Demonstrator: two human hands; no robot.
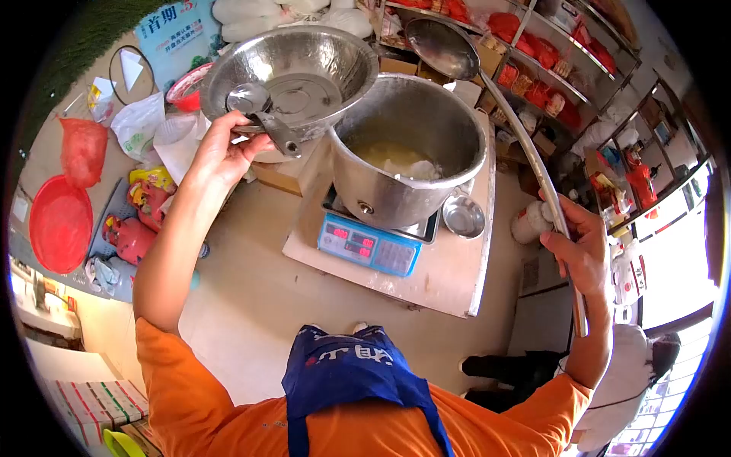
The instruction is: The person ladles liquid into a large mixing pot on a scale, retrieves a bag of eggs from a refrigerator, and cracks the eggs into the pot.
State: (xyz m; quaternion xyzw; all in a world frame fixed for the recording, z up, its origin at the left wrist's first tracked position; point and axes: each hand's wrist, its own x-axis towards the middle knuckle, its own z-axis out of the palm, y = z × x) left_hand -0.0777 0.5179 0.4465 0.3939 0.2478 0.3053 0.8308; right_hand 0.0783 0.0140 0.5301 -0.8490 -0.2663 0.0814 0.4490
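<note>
My left hand [232, 145] pinches the rim of a wide metal basin [343, 61], with the dark handle of a small ladle [278, 133] at its fingers. The ladle's bowl lies over the basin's inside. My right hand [582, 247] is wrapped round the long handle of a large ladle [445, 49], whose bowl hangs above the back of a deep metal pot [392, 194]. Pale yellowish contents with white lumps show inside the pot. Beneath the pot is a blue digital scale [369, 245] with red digits. A small metal bowl [464, 215] sits right of the scale.
The scale stands on a pale board [449, 286]. At the left, a table holds a red plastic basin [61, 225], a red bag [84, 152] and pink bottles. Shelves [563, 76] with red bags stand at the back right. Dark shoes or trousers show at lower right.
</note>
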